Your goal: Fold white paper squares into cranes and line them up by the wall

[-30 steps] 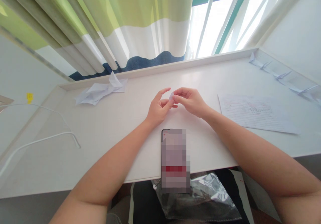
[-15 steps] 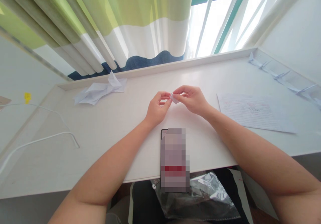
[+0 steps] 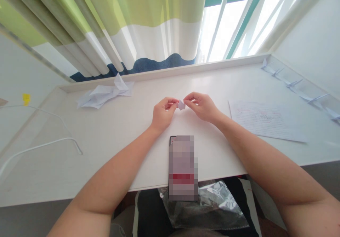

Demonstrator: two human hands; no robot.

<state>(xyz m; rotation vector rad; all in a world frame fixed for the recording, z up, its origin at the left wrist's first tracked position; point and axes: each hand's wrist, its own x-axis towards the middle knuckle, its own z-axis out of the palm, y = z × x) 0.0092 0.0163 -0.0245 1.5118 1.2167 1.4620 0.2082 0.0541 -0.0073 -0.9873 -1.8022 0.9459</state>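
Note:
A small folded piece of white paper (image 3: 181,105) is held above the middle of the desk. My left hand (image 3: 164,114) pinches its left side between thumb and fingers. From the other side, my right hand (image 3: 203,106) has thumb and fingertips closed on the paper's right edge. Nearer to me, a phone (image 3: 182,166) with a blurred-out screen lies between my forearms, its lower end reaching past the desk's front edge.
Crumpled, folded white sheets (image 3: 103,93) lie at the back left. A written sheet (image 3: 262,120) is on the right, with several folded paper pieces (image 3: 293,84) in a row behind it. A white cable (image 3: 42,144) curves on the left. Clear plastic (image 3: 215,208) covers my lap.
My hands have drawn slightly apart, the left one moving left. More of the folded paper shows between them. The view has shifted a little.

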